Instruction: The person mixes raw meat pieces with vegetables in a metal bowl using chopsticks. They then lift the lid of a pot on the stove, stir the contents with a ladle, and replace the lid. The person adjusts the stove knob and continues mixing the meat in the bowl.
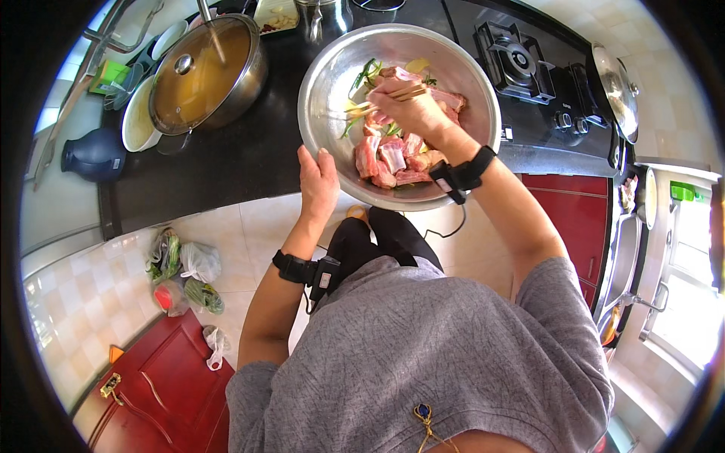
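Observation:
A wide stainless steel bowl (316,96) stands at the front of the black counter, its near rim reaching past the edge. Raw pork rib pieces (392,154) fill its middle and right, with green scallion lengths (362,73) and yellow ginger slices (417,65) among them. My left hand (318,184) grips the near-left rim. Over the meat, my right hand (409,110) is closed around wooden chopsticks (360,109), whose tips point left. The hand and wrist hide part of the ribs.
Left of the bowl stands a glass-lidded pan (204,73), beside a white bowl (139,116) and a dark blue vessel (95,156). A gas burner (518,59) lies to the right, with a metal lid (614,93) beyond. Bagged vegetables (204,294) sit on the floor near a red door (164,390).

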A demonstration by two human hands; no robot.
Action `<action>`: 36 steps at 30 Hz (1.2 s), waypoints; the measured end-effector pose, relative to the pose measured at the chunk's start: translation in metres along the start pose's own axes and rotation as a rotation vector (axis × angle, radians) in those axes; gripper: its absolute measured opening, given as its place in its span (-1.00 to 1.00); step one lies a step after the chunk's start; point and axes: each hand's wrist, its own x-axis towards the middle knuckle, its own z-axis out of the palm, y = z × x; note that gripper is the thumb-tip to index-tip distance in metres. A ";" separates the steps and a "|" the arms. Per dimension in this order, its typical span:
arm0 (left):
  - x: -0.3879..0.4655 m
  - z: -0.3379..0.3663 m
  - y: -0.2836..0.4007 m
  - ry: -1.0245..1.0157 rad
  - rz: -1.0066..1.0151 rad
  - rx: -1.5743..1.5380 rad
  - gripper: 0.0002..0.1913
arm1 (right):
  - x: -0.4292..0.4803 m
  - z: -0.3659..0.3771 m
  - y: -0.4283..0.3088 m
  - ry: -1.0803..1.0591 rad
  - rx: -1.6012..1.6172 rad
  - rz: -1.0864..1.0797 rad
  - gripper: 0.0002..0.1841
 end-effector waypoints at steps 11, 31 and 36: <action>0.004 0.003 -0.013 0.014 -0.033 -0.024 -0.69 | 0.006 -0.090 0.010 0.324 -0.459 0.197 -0.82; 0.000 0.002 0.000 0.017 -0.011 -0.024 -0.67 | 0.025 -0.013 -0.022 -0.085 0.101 -0.075 -0.78; 0.000 0.001 0.001 0.022 -0.013 0.030 -0.67 | 0.027 -0.035 0.006 -0.011 -0.212 0.020 -0.81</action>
